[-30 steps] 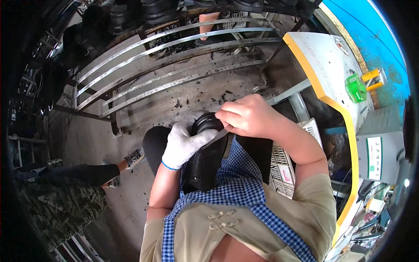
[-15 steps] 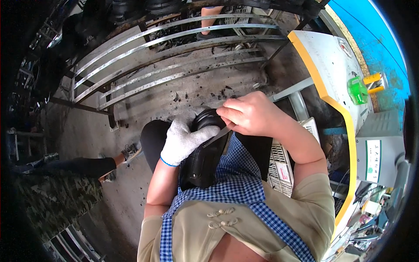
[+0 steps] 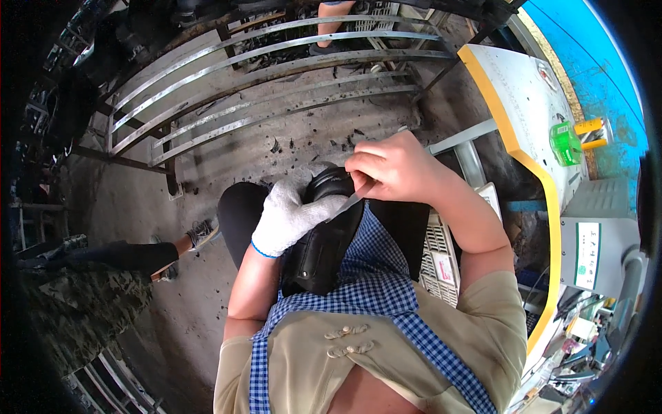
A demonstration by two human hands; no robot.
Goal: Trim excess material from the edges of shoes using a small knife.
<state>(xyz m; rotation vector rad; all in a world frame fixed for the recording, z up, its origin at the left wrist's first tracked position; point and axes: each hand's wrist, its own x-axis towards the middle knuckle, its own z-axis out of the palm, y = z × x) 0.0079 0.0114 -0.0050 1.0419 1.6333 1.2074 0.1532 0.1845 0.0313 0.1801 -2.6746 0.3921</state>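
Observation:
A black leather shoe (image 3: 316, 259) rests on my lap over the blue checked apron (image 3: 378, 259). Its lower end points toward my body. My left hand (image 3: 289, 215), in a white knit glove with a blue cuff edge, is closed around the shoe's upper part, thumb across it. My bare right hand (image 3: 394, 169) grips a thin metal knife blade (image 3: 353, 200) at the shoe's far right edge. The blade slants down-left, its lower end close to the gloved thumb. Its handle end is hidden in my fingers.
A metal slatted rack (image 3: 276, 69) stands ahead. To the right are a white table with a yellow edge (image 3: 514, 138), a green box (image 3: 565, 145) and a white plastic crate (image 3: 440, 265). Another person's leg (image 3: 131, 255) is at left. Dark scraps lie on the floor.
The blade has tilted to a steeper slant and sits slightly higher along the shoe's edge. My right hand has shifted a little; my left hand keeps its hold.

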